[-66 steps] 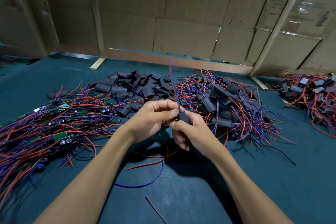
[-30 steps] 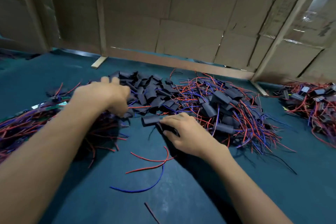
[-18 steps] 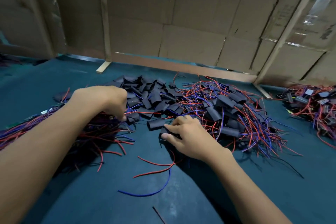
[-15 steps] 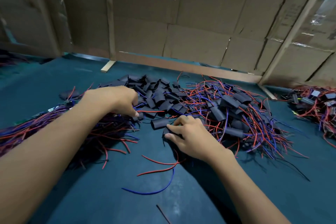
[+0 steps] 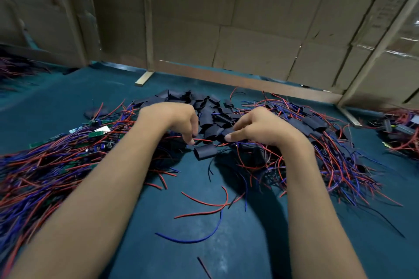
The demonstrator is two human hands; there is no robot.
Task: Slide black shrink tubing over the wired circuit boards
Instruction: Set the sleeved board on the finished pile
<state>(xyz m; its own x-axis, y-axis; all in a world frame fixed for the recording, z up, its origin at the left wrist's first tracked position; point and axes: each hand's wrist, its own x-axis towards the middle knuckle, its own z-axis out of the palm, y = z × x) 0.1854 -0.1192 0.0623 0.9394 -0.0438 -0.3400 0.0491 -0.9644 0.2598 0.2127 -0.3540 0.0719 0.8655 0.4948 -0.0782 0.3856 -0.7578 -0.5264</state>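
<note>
The step in hand is judged to be the pick-up of the next pair of parts, before any sleeving. The left hand (image 5: pixel 174 120) is held low at the inner end of the heap of bare green circuit boards with red and blue wires (image 5: pixel 68 154), which is spread along the left side of the teal-covered worktop (image 5: pixel 226 244); its fingertips are curled down onto a thin red wire (image 5: pixel 204 140), apparently pinching it, though the grip is partly hidden. The right hand (image 5: pixel 260 127) is set at the near edge of the pile of short black shrink-tubing sleeves (image 5: pixel 210 111) toward the far middle of the worktop, its thumb and fingers closed on one dark sleeve. A single loose black sleeve (image 5: pixel 205 151) lies just below both hands, untouched. Boards already sleeved are heaped toward the right side (image 5: pixel 322 133).

Next, one board must be drawn free of the tangle by its wires, the sleeve mouth opened, and the wire ends threaded through it.
</note>
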